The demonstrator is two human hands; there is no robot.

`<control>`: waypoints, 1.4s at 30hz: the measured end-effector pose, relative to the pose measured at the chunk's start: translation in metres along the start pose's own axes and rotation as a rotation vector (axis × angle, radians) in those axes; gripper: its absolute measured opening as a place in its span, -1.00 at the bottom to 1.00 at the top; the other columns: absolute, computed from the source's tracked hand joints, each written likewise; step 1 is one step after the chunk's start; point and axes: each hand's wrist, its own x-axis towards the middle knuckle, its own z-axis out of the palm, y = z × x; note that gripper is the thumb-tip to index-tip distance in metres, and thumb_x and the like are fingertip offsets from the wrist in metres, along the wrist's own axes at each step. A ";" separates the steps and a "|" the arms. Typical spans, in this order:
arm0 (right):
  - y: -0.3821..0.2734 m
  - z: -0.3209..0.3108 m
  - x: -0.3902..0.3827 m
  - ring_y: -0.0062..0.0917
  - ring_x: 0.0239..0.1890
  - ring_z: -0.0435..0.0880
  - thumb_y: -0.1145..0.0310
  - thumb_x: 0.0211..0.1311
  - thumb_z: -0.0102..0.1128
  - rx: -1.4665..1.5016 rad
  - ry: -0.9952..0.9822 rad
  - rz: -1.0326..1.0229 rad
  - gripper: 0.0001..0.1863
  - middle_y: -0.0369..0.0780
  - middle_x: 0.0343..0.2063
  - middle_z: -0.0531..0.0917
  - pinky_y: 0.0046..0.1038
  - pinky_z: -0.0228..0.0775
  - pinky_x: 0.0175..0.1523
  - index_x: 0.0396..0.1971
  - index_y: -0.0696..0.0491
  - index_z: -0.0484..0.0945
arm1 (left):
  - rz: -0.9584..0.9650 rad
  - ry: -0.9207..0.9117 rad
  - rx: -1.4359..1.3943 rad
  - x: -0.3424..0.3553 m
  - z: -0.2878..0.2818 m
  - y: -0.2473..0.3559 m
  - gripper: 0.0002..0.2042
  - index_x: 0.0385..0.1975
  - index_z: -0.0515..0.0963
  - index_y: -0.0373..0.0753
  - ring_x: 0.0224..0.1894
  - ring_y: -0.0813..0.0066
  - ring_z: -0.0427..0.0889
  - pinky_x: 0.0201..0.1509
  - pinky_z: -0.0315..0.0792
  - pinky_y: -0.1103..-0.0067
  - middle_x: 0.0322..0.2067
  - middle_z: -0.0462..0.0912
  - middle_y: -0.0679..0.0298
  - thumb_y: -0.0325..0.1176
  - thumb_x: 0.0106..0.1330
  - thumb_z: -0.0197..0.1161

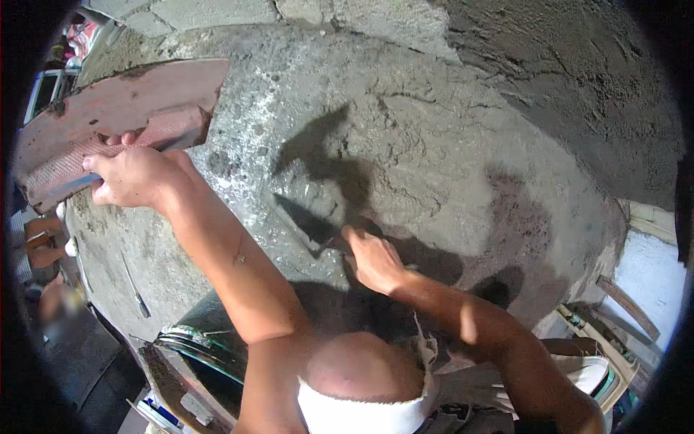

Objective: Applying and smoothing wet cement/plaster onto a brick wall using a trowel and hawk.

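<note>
Off to the left, my left hand [134, 177] is closed around the handle of a broad, pinkish-red plastering float [148, 90]. The float is raised at the left side of the grey slab, its handle side toward me. My right hand [374, 262] grips a pointed trowel [307, 223] near the middle. The trowel's dark blade points up and left, at or just above wet mortar [434, 137]; whether it touches cannot be made out. Ridged, rough mortar spreads across the middle and right of the slab, and shadows of my hand and tool fall on it.
A slim metal tool [134, 286] lies on the slab at the left. Below it is a dark green rounded container [206, 329]. A rough, dark cement wall [578, 79] rises at the far right. Another person [54, 300] is at the left edge, blurred.
</note>
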 end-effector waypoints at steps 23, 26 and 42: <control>0.001 0.009 -0.021 0.03 -0.51 0.66 0.19 0.44 0.00 0.231 0.213 0.427 -0.63 0.07 -0.55 0.64 -0.03 0.44 -0.45 -0.37 0.20 0.60 | -0.057 -0.157 -0.102 -0.032 0.002 0.007 -0.66 -0.02 0.07 -0.42 -0.33 0.35 0.51 -0.34 0.54 0.48 -0.23 0.45 0.00 -0.23 0.56 -0.10; -0.018 0.019 0.060 -0.05 -0.53 0.69 0.09 0.48 -0.07 0.285 0.248 0.377 -0.50 0.08 -0.56 0.65 -0.11 0.48 -0.46 -0.45 0.21 0.62 | -0.076 -0.188 -0.119 -0.042 0.007 0.009 -0.66 -0.04 0.07 -0.41 -0.32 0.33 0.51 -0.31 0.55 0.46 -0.22 0.44 -0.01 -0.21 0.57 -0.10; -0.020 0.007 -0.010 -0.10 -0.61 0.63 0.13 0.52 -0.15 0.489 0.138 0.453 -0.58 -0.02 -0.61 0.63 -0.14 0.47 -0.45 -0.28 0.20 0.53 | -0.077 -0.256 -0.085 -0.072 0.011 0.016 -0.70 -0.03 0.12 -0.36 -0.25 0.34 0.51 -0.23 0.55 0.46 -0.20 0.43 0.02 -0.22 0.57 -0.11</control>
